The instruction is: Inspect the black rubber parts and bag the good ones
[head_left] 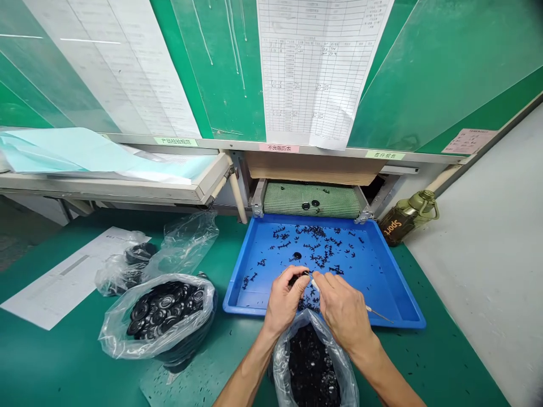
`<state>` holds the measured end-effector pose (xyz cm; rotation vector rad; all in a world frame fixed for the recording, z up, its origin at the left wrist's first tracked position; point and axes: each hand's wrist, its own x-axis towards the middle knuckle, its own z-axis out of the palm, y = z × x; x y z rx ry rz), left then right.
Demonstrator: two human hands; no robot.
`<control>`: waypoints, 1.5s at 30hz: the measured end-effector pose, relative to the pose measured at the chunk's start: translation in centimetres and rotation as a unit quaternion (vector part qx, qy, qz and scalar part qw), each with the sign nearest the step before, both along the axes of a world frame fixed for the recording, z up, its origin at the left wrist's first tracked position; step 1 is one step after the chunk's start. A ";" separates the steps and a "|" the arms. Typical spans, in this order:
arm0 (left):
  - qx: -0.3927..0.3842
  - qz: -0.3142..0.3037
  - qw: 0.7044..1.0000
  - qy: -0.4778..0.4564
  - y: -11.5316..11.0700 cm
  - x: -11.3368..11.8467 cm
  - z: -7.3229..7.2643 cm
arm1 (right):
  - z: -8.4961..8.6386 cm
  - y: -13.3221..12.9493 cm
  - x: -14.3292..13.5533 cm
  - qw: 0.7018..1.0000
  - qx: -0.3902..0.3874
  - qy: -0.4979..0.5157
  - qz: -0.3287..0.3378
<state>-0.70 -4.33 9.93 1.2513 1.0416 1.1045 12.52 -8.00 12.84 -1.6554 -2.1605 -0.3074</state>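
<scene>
My left hand (285, 299) is closed around a small black round rubber part (300, 276), mostly hidden by the fingers. Beside it, my right hand (345, 311) grips a thin tool (379, 314) with a whitish handle; one slender end sticks out behind the hand, the other meets the part. Both hands are over the near edge of a blue tray (407, 291). Small black scraps (322, 249) and one loose black ring (297, 255) lie in the tray. Below my wrists stands a clear plastic bag (280, 367) filled with black pieces.
At left, another open bag (112, 333) holds black rubber discs, with a smaller bag (116, 274) and a paper sheet (63, 277) behind it. A green mesh belt (284, 198) carrying several black parts ends above the tray. A bottle (403, 217) leans at right.
</scene>
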 end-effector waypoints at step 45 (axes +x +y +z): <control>-0.177 -0.102 0.953 -0.223 3.7 -2.9 -4.6 | -3.1 6.6 0.1 0.871 -0.252 0.400 0.136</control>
